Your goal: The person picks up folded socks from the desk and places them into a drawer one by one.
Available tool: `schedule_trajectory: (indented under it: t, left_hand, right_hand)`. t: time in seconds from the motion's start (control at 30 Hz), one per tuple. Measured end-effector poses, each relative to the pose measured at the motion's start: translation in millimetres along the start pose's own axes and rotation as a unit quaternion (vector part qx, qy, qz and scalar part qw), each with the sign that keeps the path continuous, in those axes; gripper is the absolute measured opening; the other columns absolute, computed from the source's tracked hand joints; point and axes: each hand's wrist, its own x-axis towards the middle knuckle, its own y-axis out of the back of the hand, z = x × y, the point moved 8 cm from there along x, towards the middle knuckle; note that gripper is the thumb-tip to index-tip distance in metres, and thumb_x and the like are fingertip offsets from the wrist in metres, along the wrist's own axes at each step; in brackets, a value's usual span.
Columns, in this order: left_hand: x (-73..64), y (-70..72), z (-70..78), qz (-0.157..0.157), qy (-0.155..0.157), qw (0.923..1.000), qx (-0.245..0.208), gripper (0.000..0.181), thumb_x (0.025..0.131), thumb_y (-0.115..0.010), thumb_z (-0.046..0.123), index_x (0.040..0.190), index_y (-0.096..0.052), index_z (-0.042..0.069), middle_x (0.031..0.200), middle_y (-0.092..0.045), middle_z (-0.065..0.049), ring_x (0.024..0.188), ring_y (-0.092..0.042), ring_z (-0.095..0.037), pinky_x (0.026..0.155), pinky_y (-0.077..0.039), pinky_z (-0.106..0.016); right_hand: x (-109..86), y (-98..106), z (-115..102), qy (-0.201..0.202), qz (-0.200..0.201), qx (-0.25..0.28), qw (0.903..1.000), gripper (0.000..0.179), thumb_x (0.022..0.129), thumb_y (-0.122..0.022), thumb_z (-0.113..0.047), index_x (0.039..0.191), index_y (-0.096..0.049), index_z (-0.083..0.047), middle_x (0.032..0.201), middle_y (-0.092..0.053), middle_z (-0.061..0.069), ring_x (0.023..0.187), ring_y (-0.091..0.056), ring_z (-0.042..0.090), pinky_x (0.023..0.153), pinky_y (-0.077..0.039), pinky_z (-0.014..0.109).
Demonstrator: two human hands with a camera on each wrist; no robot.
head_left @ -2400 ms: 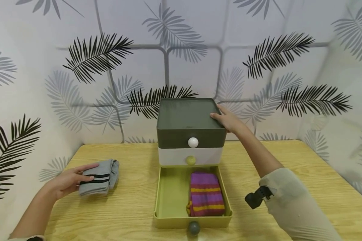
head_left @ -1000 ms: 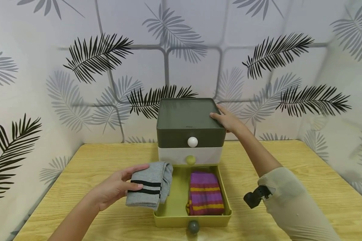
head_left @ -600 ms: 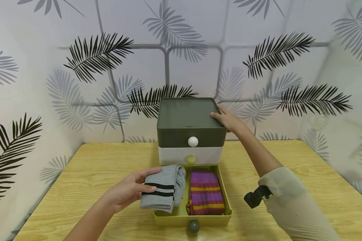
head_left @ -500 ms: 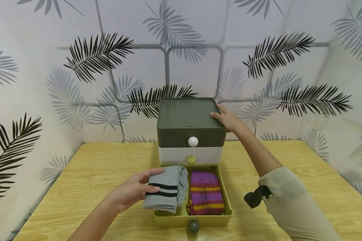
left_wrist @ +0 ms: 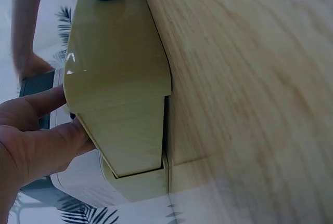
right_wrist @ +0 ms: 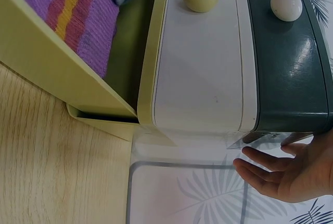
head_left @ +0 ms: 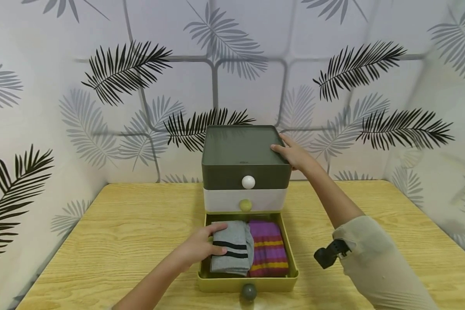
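My left hand (head_left: 198,249) reaches over the left wall of the pulled-out green drawer (head_left: 248,285). It holds a folded grey sock bundle (head_left: 232,262) with two black stripes, lying inside the drawer. The bundle touches the folded purple, maroon and yellow striped socks (head_left: 269,249) on the right side. In the left wrist view the drawer wall hides the grey bundle and my fingertips. My right hand (head_left: 292,154) rests at the right edge of the dark grey top (head_left: 242,144) of the drawer unit. Its fingers are extended along the side in the right wrist view.
Above the green drawer, the white drawer (head_left: 222,200) with a green knob and the dark grey drawer (head_left: 221,177) with a white knob are closed. The unit stands on a wooden table (head_left: 139,215) in front of a leaf-patterned backdrop (head_left: 248,38).
My left hand has carried the grey sock bundle from the table at left rightward and down into the green drawer, beside the striped socks. My right hand has stayed in place.
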Motion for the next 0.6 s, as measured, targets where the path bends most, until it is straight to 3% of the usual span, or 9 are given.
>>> schedule_trajectory:
  t: [0.1,0.2,0.3,0.4,0.53,0.6]
  left_hand:
    - [3.6,-6.3,3.3,0.004,-0.016,0.9916,0.128,0.059,0.079,-0.068,-0.003,0.132,-0.043,-0.009,0.125,-0.049,-0.025,0.114,-0.047,-0.036,0.090,-0.042,-0.045]
    - [5.6,-16.3,10.1,0.003,-0.039,0.9652,0.259,0.056,0.078,-0.068,-0.004,0.128,-0.044,-0.014,0.128,-0.046,-0.028,0.120,-0.040,-0.041,0.095,-0.036,-0.048]
    - [6.7,-27.0,13.4,0.004,-0.047,0.9320,0.359,0.051,0.078,-0.064,-0.009,0.125,-0.045,-0.017,0.121,-0.048,-0.031,0.115,-0.044,-0.041,0.092,-0.041,-0.045]
    - [6.8,-33.2,15.3,0.016,-0.050,0.8940,0.445,0.048,0.077,-0.063,-0.010,0.122,-0.049,-0.014,0.112,-0.052,-0.031,0.104,-0.052,-0.039,0.082,-0.048,-0.040]
    - [2.6,-34.9,21.2,0.059,-0.065,0.8389,0.537,0.034,0.075,-0.068,-0.007,0.109,-0.060,-0.004,0.092,-0.057,-0.023,0.088,-0.057,-0.033,0.066,-0.053,-0.034]
    - [-2.8,-33.2,26.4,0.090,-0.081,0.8160,0.565,0.029,0.073,-0.071,-0.004,0.101,-0.063,0.000,0.086,-0.056,-0.019,0.084,-0.056,-0.031,0.062,-0.053,-0.032]
  right_hand:
    - [0.6,0,0,0.000,0.002,-0.002,1.0000,0.069,0.098,-0.040,-0.034,0.149,0.002,-0.013,0.149,-0.007,0.023,0.121,-0.036,0.043,0.087,-0.040,0.053]
    - [0.9,2,-1,0.001,0.007,-0.002,1.0000,0.069,0.097,-0.040,-0.034,0.149,0.001,-0.013,0.148,-0.012,0.024,0.119,-0.038,0.042,0.085,-0.041,0.051]
    - [1.5,4,-2,0.001,0.010,-0.006,0.9999,0.068,0.097,-0.040,-0.034,0.149,-0.001,-0.013,0.146,-0.017,0.026,0.117,-0.041,0.041,0.081,-0.043,0.048]
    - [1.3,4,-3,0.001,0.011,-0.013,0.9999,0.069,0.097,-0.040,-0.035,0.149,-0.002,-0.013,0.145,-0.018,0.027,0.115,-0.042,0.041,0.078,-0.044,0.045]
    - [-0.1,1,-3,-0.001,0.004,-0.004,1.0000,0.069,0.098,-0.040,-0.034,0.149,0.001,-0.013,0.148,-0.012,0.025,0.117,-0.040,0.042,0.081,-0.043,0.047]
    - [-0.5,-1,-2,-0.003,0.001,0.002,1.0000,0.069,0.098,-0.040,-0.033,0.149,0.002,-0.014,0.149,-0.009,0.023,0.119,-0.038,0.042,0.085,-0.042,0.050]
